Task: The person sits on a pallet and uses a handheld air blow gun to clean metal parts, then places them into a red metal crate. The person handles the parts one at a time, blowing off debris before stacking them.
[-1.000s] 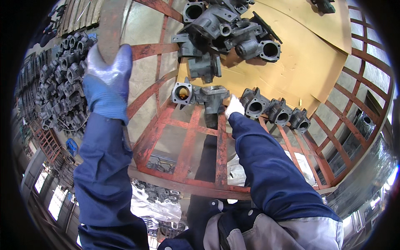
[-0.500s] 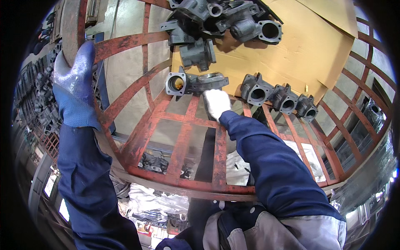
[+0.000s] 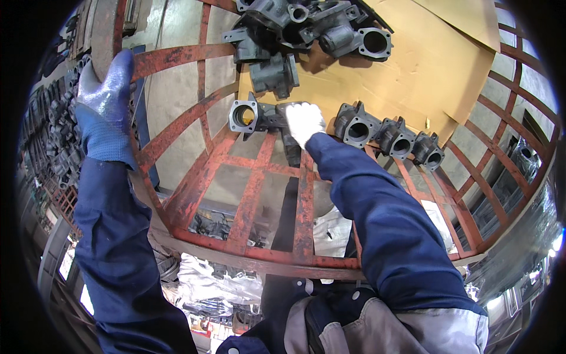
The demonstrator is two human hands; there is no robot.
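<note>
My left hand [image 3: 108, 106], in a blue coated glove, is wrapped round the rusty upright rail [image 3: 105, 50] of a red metal cage, thumb on one side and fingers on the other. My right hand [image 3: 305, 122], in a white glove, is closed on a dark grey metal casting [image 3: 291, 148] at the near edge of the cardboard; glare and the glove hide its fingertips. Just left of it sits another flanged casting [image 3: 243, 116], its round bore facing me with something yellowish showing inside.
More dark castings [image 3: 271, 74] are heaped at the far side of the yellow cardboard sheet [image 3: 424, 65]. Three flanged castings [image 3: 396, 140] stand in a row to the right. Red slats [image 3: 244, 215] with gaps form the near side of the cage. Piled parts [image 3: 53, 130] lie beyond at left.
The casting at my right hand has turned, one end now pointing down toward me over the slats. My right hand has moved slightly up onto it. The left hand keeps its hold.
</note>
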